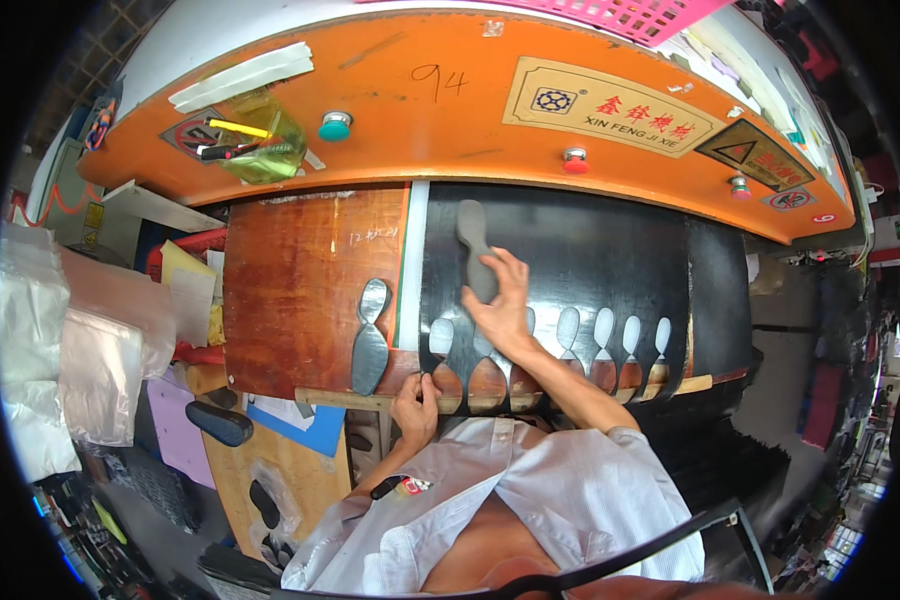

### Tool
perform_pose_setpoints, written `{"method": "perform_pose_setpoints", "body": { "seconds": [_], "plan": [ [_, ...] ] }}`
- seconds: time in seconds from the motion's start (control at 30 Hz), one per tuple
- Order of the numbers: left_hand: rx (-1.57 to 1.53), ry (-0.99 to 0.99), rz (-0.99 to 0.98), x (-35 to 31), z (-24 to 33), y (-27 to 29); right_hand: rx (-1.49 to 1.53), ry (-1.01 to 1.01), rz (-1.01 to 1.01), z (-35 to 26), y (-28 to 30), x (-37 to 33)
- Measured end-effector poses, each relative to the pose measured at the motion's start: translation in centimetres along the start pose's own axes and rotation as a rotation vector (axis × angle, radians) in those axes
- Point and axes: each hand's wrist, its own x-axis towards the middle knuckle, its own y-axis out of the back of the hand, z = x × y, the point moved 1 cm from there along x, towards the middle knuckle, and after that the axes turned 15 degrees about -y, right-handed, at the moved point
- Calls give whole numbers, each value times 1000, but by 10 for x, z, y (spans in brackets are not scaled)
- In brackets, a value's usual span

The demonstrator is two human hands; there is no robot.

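Observation:
A black sheet [590, 260] lies over the work board, with a row of sole-shaped holes along its near edge. On its left part rests a grey sole-shaped piece [473, 225]. My right hand [505, 305] grips the lower half of that piece, thumb on one side and fingers on the other, hiding part of it. My left hand [415, 408] is closed at the sheet's near left corner, thumb and finger pinching its edge. A dark, shiny sole-shaped piece [372, 350] lies on the brown wooden board [290, 300] left of the sheet.
Behind the board stands an orange machine beam [400, 90] with a green button [335, 125], a red button [576, 160] and a clear pen holder [270, 150]. At the left are plastic bags [105, 380] and a side table [232, 450] with a blue folder [315, 428].

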Motion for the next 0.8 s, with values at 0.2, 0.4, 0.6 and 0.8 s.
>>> {"method": "perform_pose_setpoints", "body": {
  "seconds": [0.2,0.4,0.6,0.8],
  "plan": [
    [35,0,38,-3,-2,-5,-43,15,75,-20,-62,14],
    [34,-17,106,11,-1,-12,-78,64,163,-18,-74,26],
    [100,-83,128,45,1,-27,-54,-5,18,-18,-47,48],
    [179,-199,205,96,-3,-46,459,-290,151,59,92,77]
  ]
}}
